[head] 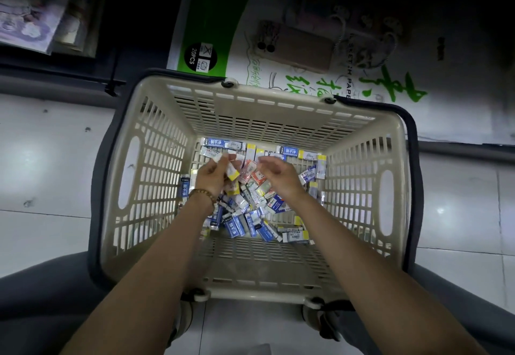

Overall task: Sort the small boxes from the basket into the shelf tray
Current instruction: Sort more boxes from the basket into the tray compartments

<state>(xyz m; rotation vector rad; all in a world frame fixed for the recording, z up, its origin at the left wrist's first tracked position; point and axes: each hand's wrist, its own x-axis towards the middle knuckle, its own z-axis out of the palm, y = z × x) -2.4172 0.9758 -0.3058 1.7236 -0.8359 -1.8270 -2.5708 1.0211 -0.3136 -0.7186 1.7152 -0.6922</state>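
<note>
Both my hands are down in the beige basket (264,123) on the floor. Left hand (210,177) grips a white box with a yellow end (232,173). Right hand (276,173) hangs loosely open over the pile of small boxes (250,204) at the bottom, holding nothing.

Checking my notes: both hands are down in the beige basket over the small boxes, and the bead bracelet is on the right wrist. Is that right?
Not quite. The head view shows the bead bracelet on the left wrist. The rest holds: the left hand and the right hand are both down in the beige basket over the small boxes.
</note>
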